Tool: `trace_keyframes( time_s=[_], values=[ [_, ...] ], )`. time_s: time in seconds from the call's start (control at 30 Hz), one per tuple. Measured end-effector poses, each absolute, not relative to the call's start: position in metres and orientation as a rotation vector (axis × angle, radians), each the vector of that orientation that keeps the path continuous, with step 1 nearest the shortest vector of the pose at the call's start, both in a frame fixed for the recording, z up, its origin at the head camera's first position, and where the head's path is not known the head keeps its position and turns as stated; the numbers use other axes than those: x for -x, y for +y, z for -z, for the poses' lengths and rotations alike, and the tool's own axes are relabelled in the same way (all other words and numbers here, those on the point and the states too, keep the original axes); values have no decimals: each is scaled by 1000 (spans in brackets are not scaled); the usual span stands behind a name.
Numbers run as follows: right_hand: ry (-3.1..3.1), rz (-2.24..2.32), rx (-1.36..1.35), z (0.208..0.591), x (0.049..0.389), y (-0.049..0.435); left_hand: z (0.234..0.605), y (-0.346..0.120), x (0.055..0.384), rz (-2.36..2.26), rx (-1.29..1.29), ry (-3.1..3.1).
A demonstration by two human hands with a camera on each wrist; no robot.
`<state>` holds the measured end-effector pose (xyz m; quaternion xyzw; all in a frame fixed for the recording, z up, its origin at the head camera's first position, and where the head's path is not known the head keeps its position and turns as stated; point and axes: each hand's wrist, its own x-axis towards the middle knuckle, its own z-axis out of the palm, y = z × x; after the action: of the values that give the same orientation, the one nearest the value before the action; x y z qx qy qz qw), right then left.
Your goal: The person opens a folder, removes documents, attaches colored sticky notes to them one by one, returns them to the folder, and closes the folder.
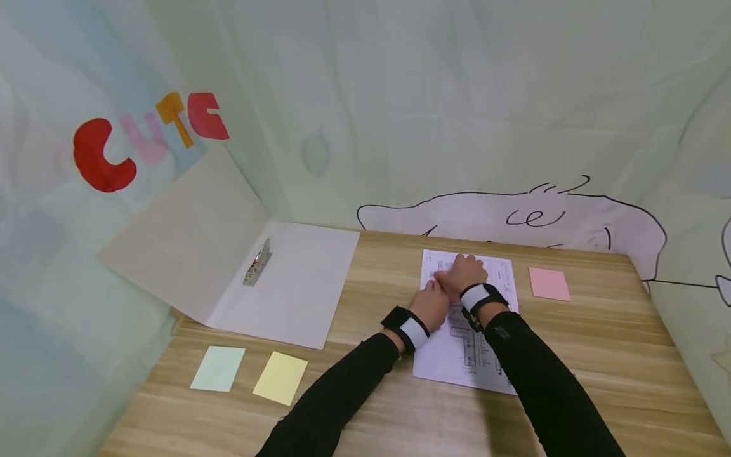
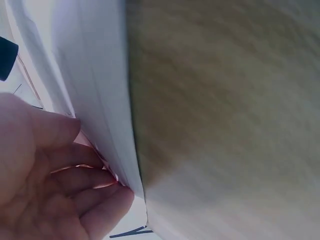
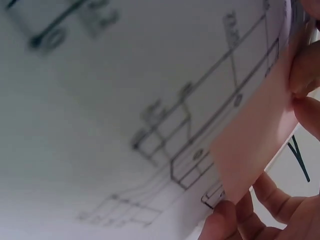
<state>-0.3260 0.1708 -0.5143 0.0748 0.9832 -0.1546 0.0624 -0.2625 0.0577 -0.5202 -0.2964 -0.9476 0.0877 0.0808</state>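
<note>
A printed sheet (image 1: 434, 362) with line diagrams lies on the wooden table, both hands over its upper part. In the right wrist view a pink sticky note (image 3: 257, 135) sits along the sheet's edge. My right hand (image 1: 467, 274) pinches one end of the note against the sheet, thumb in front and fingers behind. My left hand (image 1: 430, 304) pinches the note's other end with curled fingers. The hands touch in the head view and hide this note. The left wrist view shows the left fingers (image 2: 100, 210) along the pale paper edge.
An open folder (image 1: 302, 279) with a metal clip (image 1: 258, 263) lies to the left, its cover leaning up against the wall cloth. A green sticky note (image 1: 218, 368) and a yellow one (image 1: 280, 378) lie in front of it. Another pink note (image 1: 549, 284) is right of the sheet.
</note>
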Motion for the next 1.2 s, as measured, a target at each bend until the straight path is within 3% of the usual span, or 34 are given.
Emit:
trace_keyframes(
  time_s=[0.3,0.87,1.2],
  values=[
    [2955,522,-344,518,329,163,520,56,262,-255,884,-2797],
    [2892,618,-322,509,325,183,529,58,263,-374,864,-2664],
    [2822,646,-344,509,323,210,517,67,257,-436,811,-3031]
  ],
)
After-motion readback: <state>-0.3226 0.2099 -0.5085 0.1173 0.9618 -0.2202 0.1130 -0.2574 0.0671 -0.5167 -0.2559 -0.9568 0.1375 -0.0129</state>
